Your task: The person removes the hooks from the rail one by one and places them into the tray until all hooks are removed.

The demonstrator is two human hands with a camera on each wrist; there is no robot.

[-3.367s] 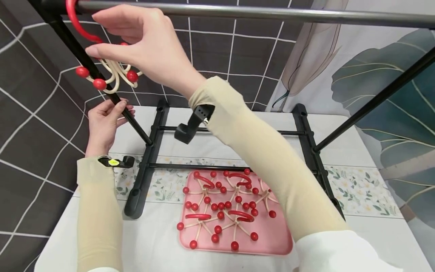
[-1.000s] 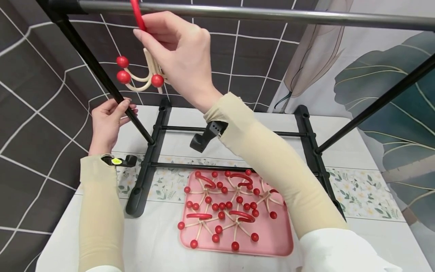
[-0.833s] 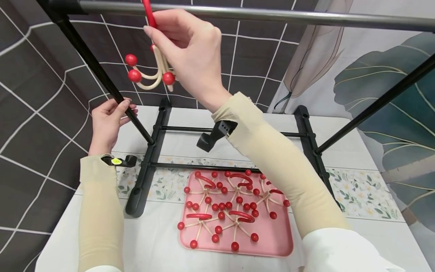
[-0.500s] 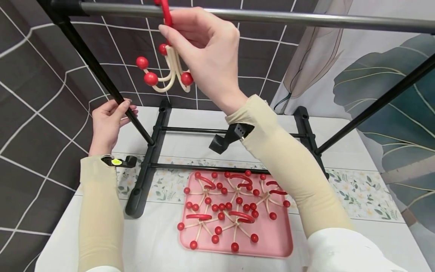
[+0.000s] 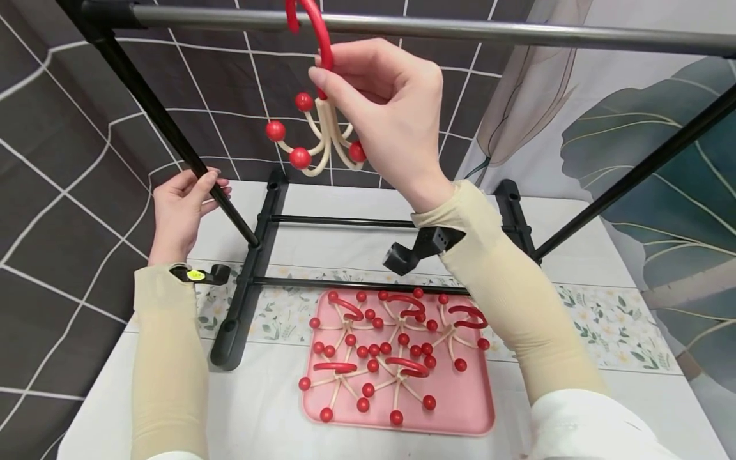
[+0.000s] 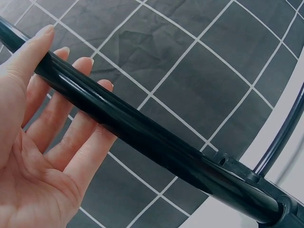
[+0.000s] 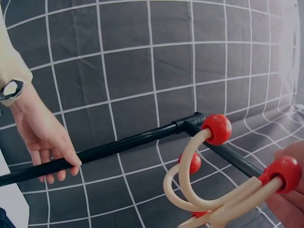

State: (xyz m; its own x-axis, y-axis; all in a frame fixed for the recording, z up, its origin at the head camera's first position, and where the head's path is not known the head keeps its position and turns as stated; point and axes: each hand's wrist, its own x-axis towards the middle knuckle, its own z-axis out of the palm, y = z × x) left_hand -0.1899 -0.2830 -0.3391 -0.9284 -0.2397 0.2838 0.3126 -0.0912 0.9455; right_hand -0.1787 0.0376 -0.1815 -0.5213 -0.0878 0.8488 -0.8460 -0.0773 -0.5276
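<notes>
My right hand (image 5: 397,115) pinches the red stem of a hook hanger (image 5: 326,131) between thumb and fingers. Cream prongs tipped with red balls curve out below its hooked top. In the head view the hook overlaps the metal top rail (image 5: 460,30), and its upper bend is cut off by the frame edge. Up close in the right wrist view, the prongs (image 7: 187,166) show beside the right fingers. My left hand (image 5: 179,211) holds the rack's black slanted post (image 6: 123,116), thumb on one side and fingers on the other.
A pink tray (image 5: 460,409) on the white table holds several similar hangers (image 5: 401,374) lying close together. The black rack's feet (image 5: 232,332) and lower crossbars (image 5: 345,282) stand behind and beside it. A dark grid-patterned backdrop (image 5: 368,89) and a curtain (image 5: 529,83) rise behind.
My right hand has carried the hanger rightward along the rail from the left post, and slightly down most recently. The left hand keeps its hold on the post. The tray's hangers look unchanged.
</notes>
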